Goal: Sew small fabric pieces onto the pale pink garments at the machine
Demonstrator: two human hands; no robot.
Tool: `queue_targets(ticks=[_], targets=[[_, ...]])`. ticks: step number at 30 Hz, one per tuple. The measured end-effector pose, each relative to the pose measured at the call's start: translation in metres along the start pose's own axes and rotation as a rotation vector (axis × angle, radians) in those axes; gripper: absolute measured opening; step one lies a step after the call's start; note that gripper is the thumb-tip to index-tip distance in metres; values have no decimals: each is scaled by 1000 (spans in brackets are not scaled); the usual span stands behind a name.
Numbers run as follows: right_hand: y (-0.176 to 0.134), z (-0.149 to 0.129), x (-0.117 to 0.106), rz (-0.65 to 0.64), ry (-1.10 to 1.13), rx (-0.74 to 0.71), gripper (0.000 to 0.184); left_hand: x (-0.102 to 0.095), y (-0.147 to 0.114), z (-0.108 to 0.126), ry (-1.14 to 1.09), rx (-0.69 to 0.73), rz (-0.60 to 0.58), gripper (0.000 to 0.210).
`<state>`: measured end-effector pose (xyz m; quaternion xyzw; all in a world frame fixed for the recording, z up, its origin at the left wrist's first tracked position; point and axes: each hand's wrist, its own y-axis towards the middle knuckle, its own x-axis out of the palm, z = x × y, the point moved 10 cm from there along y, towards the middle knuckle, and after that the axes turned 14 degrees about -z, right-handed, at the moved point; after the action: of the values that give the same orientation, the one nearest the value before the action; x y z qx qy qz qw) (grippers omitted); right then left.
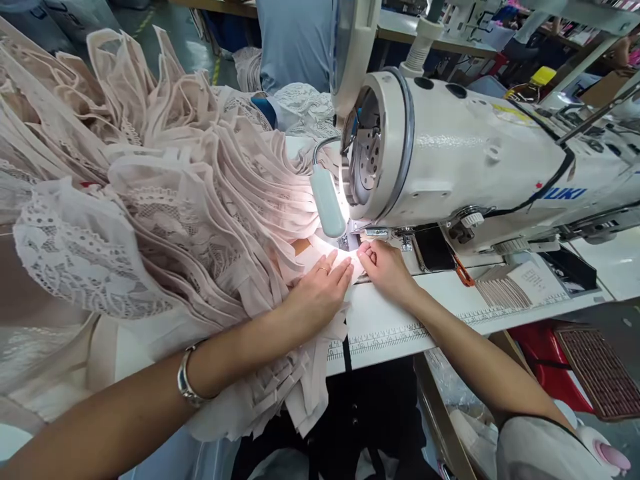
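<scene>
My left hand [319, 288] lies over a pale pink bra piece [357, 268], its fingers stretched out and pressing the cloth to the table beside the needle area. My right hand [386, 268] is closed, thumb and fingertips pinching the right edge of that piece in front of the presser foot. The sewing machine [445, 150] stands over the cloth. A small lit lamp [328, 203] partly hides the needle. To the left, a large heap of pale pink bras [235, 180] with lace cups [85, 247] runs up to my left hand and forearm.
A printed ruler strip [385, 340] follows the table's front edge. On the right lie orange-handled snips [463, 272], a stack of beige fabric pieces [500, 287] and a black tray [570, 270]. Behind the heap a person in blue clothing [295, 43] is partly visible.
</scene>
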<state>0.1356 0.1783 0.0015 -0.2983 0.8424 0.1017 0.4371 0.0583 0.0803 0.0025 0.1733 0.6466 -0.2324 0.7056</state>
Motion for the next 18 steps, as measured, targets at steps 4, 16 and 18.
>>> queue_targets(ticks=[4,16,18], targets=[[1,0,1,-3,-3,5,17,-2,2,1,62,-6,-5,46],[-29,-39,5,12,-403,-381,31,-14,2,-13,-19,-64,99,31],[-32,-46,12,-1,-570,-383,33,-14,3,-15,-8,-108,61,17]])
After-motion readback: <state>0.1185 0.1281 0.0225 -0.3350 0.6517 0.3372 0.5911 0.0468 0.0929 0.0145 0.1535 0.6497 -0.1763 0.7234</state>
